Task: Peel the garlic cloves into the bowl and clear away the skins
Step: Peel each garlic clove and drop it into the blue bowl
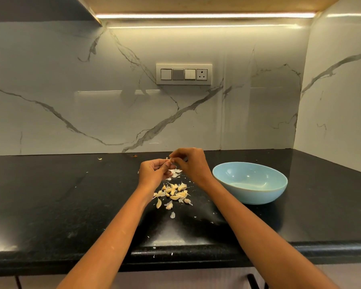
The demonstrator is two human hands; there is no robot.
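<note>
Pale blue bowl (250, 182) on the right of the black counter (61, 205), upright; nothing visible inside it but reflected light; it stands apart from the garlic, right of the right forearm. Both hands raised over the counter's middle, far of the pile, fingertips meeting; left hand (154, 172) curled, pinching a small pale garlic clove (168, 163) between thumb and fingers; right hand (191, 162) fingers bent in a narrow pinch at the clove's top, on a sliver of skin, though exactly what it grasps is too small to tell. Heap of garlic cloves (175, 191) on the counter between the forearms, yellowish, most looking unpeeled; a few lie loose on the near side. White skins (175, 173) on the counter just beyond the heap, under the hands; smaller flakes scattered toward the near edge. Switch plate (183, 74) on the marble wall behind.
</note>
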